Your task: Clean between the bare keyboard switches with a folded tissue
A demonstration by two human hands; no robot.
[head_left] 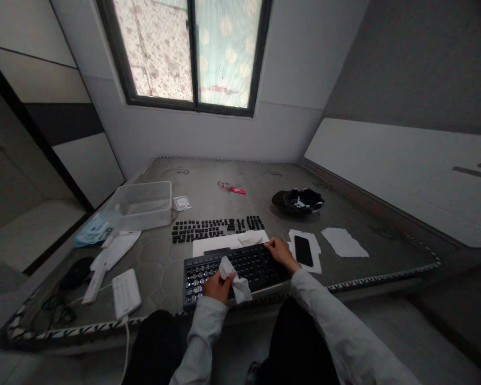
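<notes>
A black keyboard (pixel 200 270) with its keycaps off lies at the near edge of the mattress, on white paper (pixel 208 245). My left hand (pixel 217 287) is closed on a crumpled white tissue (pixel 240 287) over the middle of the keyboard. At the keyboard's far right edge, my right hand (pixel 281 252) has its fingers closed on the rim. Another crumpled tissue (pixel 250 238) lies on the paper behind the keyboard. Loose black keycaps (pixel 200 229) are laid out in rows beyond it.
Right of the keyboard, a phone (pixel 303 251) rests on paper, near another paper sheet (pixel 344 242) and a cap (pixel 300 201). Leftward are a clear plastic box (pixel 144 206), a white power bank (pixel 126 294) with a cable and a small packet (pixel 182 203). A red item (pixel 233 188) lies farther back.
</notes>
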